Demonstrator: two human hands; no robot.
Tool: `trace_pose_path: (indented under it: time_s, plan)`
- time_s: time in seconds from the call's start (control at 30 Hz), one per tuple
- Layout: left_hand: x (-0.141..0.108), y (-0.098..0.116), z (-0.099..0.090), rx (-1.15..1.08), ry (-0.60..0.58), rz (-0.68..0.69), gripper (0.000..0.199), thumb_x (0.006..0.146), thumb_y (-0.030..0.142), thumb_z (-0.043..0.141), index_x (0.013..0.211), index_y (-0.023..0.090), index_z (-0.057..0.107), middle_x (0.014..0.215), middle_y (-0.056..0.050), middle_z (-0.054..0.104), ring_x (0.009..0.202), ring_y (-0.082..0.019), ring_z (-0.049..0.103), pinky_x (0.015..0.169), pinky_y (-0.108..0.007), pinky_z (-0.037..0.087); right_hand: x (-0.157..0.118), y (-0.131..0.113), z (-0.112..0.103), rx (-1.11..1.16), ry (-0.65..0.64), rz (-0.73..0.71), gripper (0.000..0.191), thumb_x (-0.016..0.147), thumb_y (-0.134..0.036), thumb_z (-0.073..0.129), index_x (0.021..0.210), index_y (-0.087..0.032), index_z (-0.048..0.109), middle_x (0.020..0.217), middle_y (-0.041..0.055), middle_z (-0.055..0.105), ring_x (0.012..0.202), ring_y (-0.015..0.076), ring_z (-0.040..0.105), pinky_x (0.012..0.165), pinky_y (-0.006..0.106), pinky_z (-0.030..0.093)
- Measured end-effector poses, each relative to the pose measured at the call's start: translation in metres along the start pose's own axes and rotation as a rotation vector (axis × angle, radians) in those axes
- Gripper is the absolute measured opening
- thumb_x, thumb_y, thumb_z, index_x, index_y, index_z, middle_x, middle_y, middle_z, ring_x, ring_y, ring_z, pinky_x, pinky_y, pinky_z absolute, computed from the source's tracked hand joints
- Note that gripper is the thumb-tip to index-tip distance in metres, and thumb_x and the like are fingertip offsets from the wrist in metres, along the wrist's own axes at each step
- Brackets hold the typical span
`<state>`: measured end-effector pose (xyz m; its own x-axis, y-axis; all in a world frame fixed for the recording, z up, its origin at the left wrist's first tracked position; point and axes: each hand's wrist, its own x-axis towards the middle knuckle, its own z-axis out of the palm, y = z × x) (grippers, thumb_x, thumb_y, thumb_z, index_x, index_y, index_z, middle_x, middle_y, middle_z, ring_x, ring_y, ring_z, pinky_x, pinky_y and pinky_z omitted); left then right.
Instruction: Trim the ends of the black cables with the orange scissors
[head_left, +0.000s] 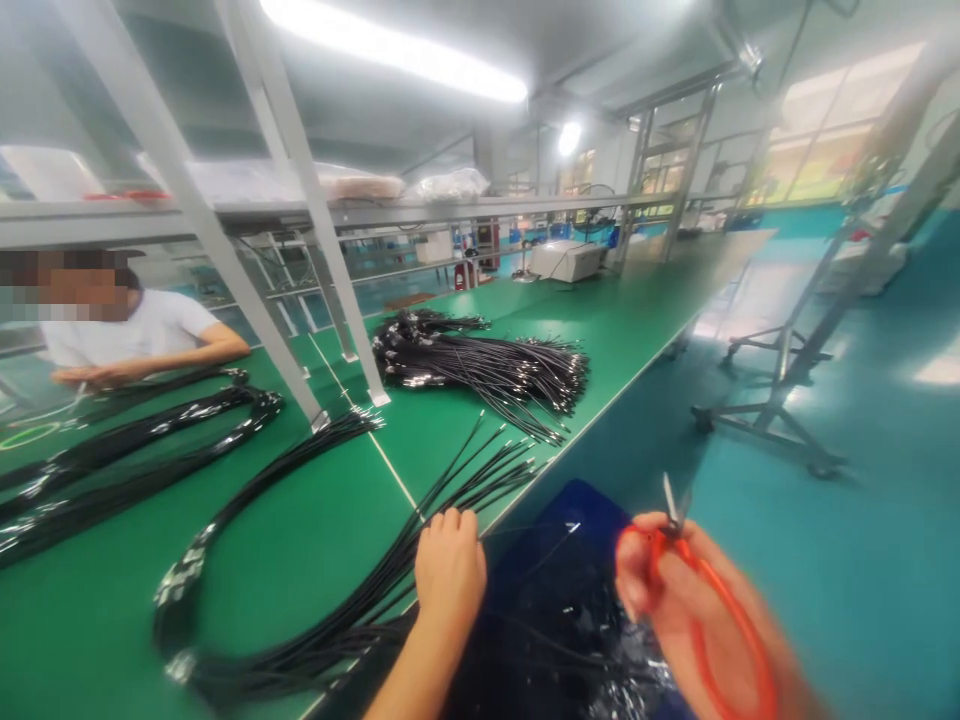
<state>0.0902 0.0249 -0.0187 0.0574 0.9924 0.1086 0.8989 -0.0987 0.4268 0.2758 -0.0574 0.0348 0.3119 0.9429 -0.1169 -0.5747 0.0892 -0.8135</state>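
Note:
A bundle of black cables curves across the green table in front of me, its loose ends fanned out toward the table edge. My left hand is closed at this fan, by the edge. A thin black cable with a pale tip sticks out to the right from that hand; its grip on it is partly hidden. Away from the table, my right hand holds red-handled scissors, blades pointing up and slightly parted. Clear plastic wraps part of the bundle.
A thicker pile of black cables lies farther along the table. Metal posts rise from it. Below the edge is a dark blue container with plastic scraps. A co-worker sits across at left. A wheeled stand is at right.

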Motion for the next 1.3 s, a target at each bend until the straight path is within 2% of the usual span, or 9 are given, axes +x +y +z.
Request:
trace_pose_path:
  time_s: [0.13, 0.23, 0.37, 0.43, 0.57, 0.7, 1.0, 1.2, 1.3]
  plan:
    - [0.008, 0.013, -0.005, -0.136, -0.001, 0.028, 0.020, 0.078, 0.005, 0.048, 0.081, 0.022, 0.056, 0.076, -0.001, 0.065, 0.071, -0.021, 0.063, 0.067, -0.032, 0.044, 0.005, 0.032, 0.016, 0.086, -0.001, 0.082, 0.028, 0.073, -0.041, 0.074, 0.090, -0.022, 0.062, 0.093, 0.0060, 0.075, 0.075, 0.0205, 0.068, 0.074, 0.035, 0.052]
    - [0.007, 0.035, -0.018, -0.269, -0.013, 0.149, 0.019, 0.079, 0.008, 0.051, 0.089, 0.023, 0.057, 0.082, 0.001, 0.066, 0.074, -0.016, 0.064, 0.068, -0.026, 0.046, 0.009, 0.061, 0.014, 0.042, 0.142, 0.205, 0.034, 0.073, -0.046, 0.072, 0.092, -0.020, 0.060, 0.094, 0.0073, 0.075, 0.085, 0.0237, 0.070, 0.080, 0.039, 0.052]
    - [-0.008, 0.057, -0.032, -0.452, -0.034, 0.401, 0.015, 0.083, 0.013, 0.051, 0.086, 0.022, 0.062, 0.087, -0.002, 0.061, 0.074, -0.015, 0.060, 0.066, -0.024, 0.046, 0.012, 0.085, -0.007, 0.031, 0.209, 0.273, 0.037, 0.070, -0.046, 0.074, 0.087, -0.017, 0.059, 0.075, 0.0074, 0.074, 0.069, 0.0241, 0.070, 0.070, 0.040, 0.054]
    - [-0.019, 0.059, -0.032, -0.594, -0.067, 0.464, 0.014, 0.082, 0.014, 0.052, 0.083, 0.021, 0.065, 0.086, -0.003, 0.058, 0.073, -0.015, 0.057, 0.063, -0.024, 0.045, 0.011, 0.085, -0.017, 0.018, 0.218, 0.238, 0.034, 0.067, -0.041, 0.077, 0.084, -0.018, 0.059, 0.067, 0.0033, 0.071, 0.061, 0.0198, 0.067, 0.060, 0.032, 0.053]
    - [-0.032, 0.051, -0.022, -0.956, -0.302, 0.240, 0.004, 0.076, 0.021, 0.061, 0.080, 0.019, 0.062, 0.071, 0.001, 0.054, 0.060, -0.013, 0.051, 0.051, -0.021, 0.042, 0.001, 0.064, -0.015, -0.001, 0.200, 0.079, 0.038, 0.059, -0.028, 0.085, 0.086, -0.024, 0.059, 0.068, -0.0044, 0.068, 0.059, 0.0123, 0.059, 0.056, 0.021, 0.046]
    - [-0.038, 0.046, -0.013, -1.233, -0.521, -0.022, 0.028, 0.069, 0.037, 0.071, 0.069, 0.019, 0.049, 0.048, 0.008, 0.048, 0.038, -0.007, 0.039, 0.036, -0.016, 0.032, -0.009, 0.040, 0.009, -0.108, 0.096, -0.069, 0.036, 0.058, -0.027, 0.083, 0.085, -0.026, 0.060, 0.076, -0.0013, 0.068, 0.065, 0.0170, 0.062, 0.060, 0.027, 0.049]
    - [-0.050, 0.052, -0.017, -1.371, -0.482, -0.111, 0.046, 0.056, 0.048, 0.081, 0.060, 0.016, 0.049, 0.046, 0.007, 0.050, 0.037, -0.004, 0.040, 0.038, -0.015, 0.031, -0.013, 0.035, 0.020, -0.081, 0.117, -0.115, 0.030, 0.062, -0.025, 0.079, 0.082, -0.025, 0.057, 0.066, -0.0033, 0.066, 0.054, 0.0143, 0.058, 0.056, 0.027, 0.048]
    - [-0.053, 0.053, -0.018, -1.337, -0.447, -0.130, 0.043, 0.058, 0.048, 0.079, 0.059, 0.017, 0.049, 0.046, 0.006, 0.050, 0.038, -0.006, 0.040, 0.039, -0.017, 0.032, -0.015, 0.032, 0.023, -0.049, 0.115, -0.056, 0.033, 0.060, -0.026, 0.081, 0.080, -0.023, 0.056, 0.063, -0.0044, 0.065, 0.051, 0.0124, 0.057, 0.053, 0.024, 0.045]
    - [-0.056, 0.050, -0.016, -1.219, -0.342, -0.053, 0.032, 0.065, 0.039, 0.075, 0.059, 0.017, 0.052, 0.049, 0.005, 0.052, 0.045, -0.009, 0.045, 0.045, -0.019, 0.035, -0.016, 0.029, 0.024, -0.046, 0.133, -0.022, 0.033, 0.059, -0.025, 0.081, 0.079, -0.023, 0.055, 0.060, -0.0055, 0.063, 0.052, 0.0118, 0.057, 0.054, 0.024, 0.045]
